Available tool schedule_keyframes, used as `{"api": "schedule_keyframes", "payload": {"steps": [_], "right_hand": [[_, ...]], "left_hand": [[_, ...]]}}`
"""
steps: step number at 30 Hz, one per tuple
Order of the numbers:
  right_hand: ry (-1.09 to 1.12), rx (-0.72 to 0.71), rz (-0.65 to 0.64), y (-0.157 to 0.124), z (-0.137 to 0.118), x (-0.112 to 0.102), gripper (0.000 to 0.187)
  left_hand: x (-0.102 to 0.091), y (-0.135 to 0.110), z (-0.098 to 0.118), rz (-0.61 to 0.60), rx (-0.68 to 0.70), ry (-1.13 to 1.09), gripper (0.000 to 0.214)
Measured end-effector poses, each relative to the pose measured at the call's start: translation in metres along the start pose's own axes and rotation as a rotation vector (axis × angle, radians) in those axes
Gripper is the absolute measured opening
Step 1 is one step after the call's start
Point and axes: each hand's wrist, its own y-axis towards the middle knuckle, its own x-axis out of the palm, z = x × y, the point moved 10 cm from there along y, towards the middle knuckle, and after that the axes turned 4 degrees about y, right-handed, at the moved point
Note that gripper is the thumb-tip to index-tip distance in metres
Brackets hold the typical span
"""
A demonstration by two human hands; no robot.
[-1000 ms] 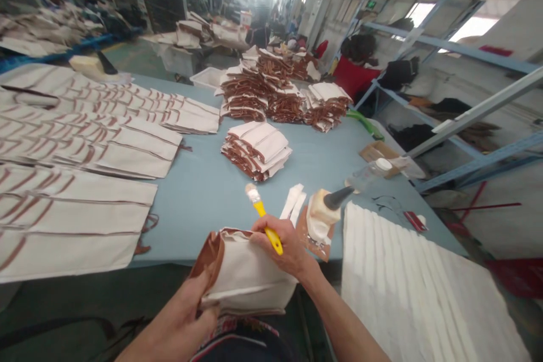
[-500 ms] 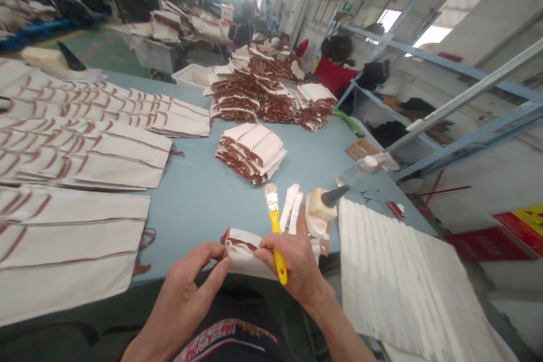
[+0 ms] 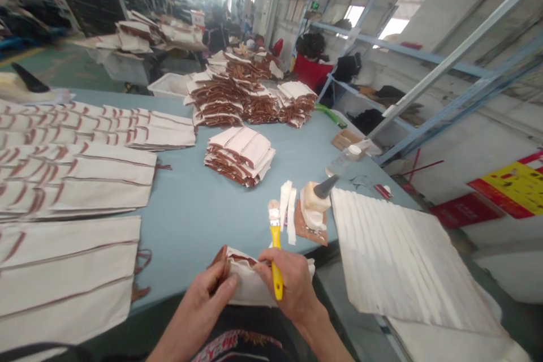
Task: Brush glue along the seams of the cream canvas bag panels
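Observation:
At the table's near edge lies a folded white fabric piece with brown lining (image 3: pixel 253 287), its upper edge parted. My left hand (image 3: pixel 208 289) pinches its left end between thumb and fingers. A flat brush with a yellow handle (image 3: pixel 275 235) is tucked in my right hand (image 3: pixel 292 280), bristles pointing away from me. The fingertips of that same hand also press on the fabric's upper edge. Past the brush are two white strips (image 3: pixel 291 216). To their right, a cream bottle with a dark cone nozzle (image 3: pixel 316 199) stands on a brown scrap (image 3: pixel 302 226).
A small stack of white and brown pieces (image 3: pixel 241 153) sits mid-table, with taller piles (image 3: pixel 237 90) behind. Overlapping striped white panels (image 3: pixel 76 181) cover the left side. White layered sheets (image 3: pixel 394 254) lie at the right, near a clear bottle (image 3: pixel 343 161). A blue metal rack (image 3: pixel 441 65) stands beyond.
The view has shifted to the right. My left hand has closed onto the left end of the fabric piece, where its fingers were looser before. The brush stays in my right hand.

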Motion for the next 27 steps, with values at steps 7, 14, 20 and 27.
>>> {"api": "schedule_keyframes", "payload": {"steps": [7,14,20,27], "right_hand": [[0.195,0.369,-0.049,-0.043,0.043,0.015,0.043],[0.513,0.952,0.424,-0.142,0.140,-0.036,0.073],[0.382,1.026,0.778,-0.196,0.219,-0.130,0.093],[0.316,0.980,0.865,-0.170,0.292,-0.148,0.078]], "left_hand": [[0.031,0.004,-0.008,-0.249,-0.013,-0.004,0.048],[0.067,0.013,-0.027,-0.331,0.036,0.117,0.050],[0.084,0.013,-0.047,-0.357,-0.043,0.125,0.050],[0.079,0.023,-0.067,-0.236,-0.093,0.175,0.052]]}}
